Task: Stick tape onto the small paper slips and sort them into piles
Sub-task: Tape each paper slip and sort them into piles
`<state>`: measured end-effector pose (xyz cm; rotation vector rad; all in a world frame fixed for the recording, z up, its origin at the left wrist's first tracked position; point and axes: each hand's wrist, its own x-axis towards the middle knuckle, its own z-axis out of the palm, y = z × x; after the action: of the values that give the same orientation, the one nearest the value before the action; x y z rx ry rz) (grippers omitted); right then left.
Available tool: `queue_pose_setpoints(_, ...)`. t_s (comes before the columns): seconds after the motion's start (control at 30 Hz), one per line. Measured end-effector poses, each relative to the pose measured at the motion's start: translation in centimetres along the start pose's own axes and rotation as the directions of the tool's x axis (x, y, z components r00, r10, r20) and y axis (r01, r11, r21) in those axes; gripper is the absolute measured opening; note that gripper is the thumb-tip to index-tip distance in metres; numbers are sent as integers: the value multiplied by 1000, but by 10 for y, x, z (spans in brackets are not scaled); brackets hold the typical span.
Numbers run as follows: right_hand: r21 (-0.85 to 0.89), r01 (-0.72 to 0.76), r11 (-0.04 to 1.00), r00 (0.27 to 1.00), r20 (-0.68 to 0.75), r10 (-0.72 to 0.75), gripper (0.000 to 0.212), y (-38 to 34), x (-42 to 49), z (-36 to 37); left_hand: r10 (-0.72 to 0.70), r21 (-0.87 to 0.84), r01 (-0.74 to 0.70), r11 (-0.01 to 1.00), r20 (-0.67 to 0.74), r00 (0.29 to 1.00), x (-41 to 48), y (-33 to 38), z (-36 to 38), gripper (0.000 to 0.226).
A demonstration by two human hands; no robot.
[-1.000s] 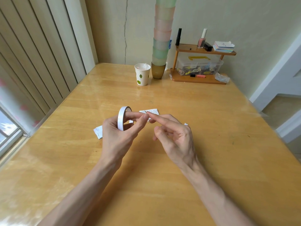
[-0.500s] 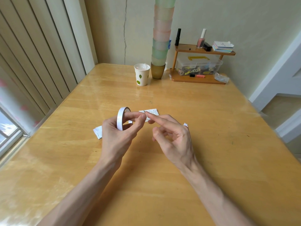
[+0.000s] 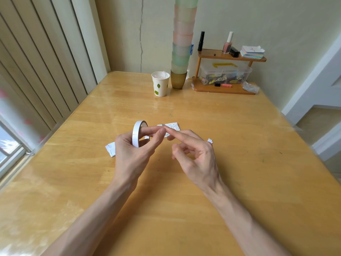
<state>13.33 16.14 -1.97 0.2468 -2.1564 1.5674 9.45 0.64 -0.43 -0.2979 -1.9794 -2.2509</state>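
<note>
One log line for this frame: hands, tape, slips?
left hand: holds tape roll | right hand: index fingertip meets left fingertips, grip unclear | printed slip: on table behind hands | white slips: beside left hand

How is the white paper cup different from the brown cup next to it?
The paper cup is white with green leaves; the brown cup is plain amber. The paper cup has nothing stacked on it; the brown cup bears a tall stack of pastel cups. Both stand upright on the table.

Bright daylight from left window point(image 3: 8, 150), glare on table point(image 3: 239, 126), wide-angle edge distortion
</note>
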Motion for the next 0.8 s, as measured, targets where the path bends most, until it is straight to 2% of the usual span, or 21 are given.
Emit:
queue_pose_setpoints(0.47, 23, -19, 1000, 1000, 21, 18, 50, -2, 0, 1, 81, 65, -78, 995, -33, 996, 0, -3, -1, 7)
queue_pose_setpoints(0.6, 139, -77, 987, 997, -6, 78, 44, -3, 0, 0, 210, 196, -202, 960, -21, 978, -4, -2, 1, 5)
queue_pose_setpoints(0.7, 270, -137, 953, 990, 5, 141, 41, -4, 3, -2, 339, 338, -312, 888, -22, 940, -8, -3, 4, 8)
queue_pose_setpoints(0.8, 325, -172, 930, 985, 35, 169, 41, -6, 3, -2, 422, 399, -371, 838, -43, 906, -8, -6, 3, 6)
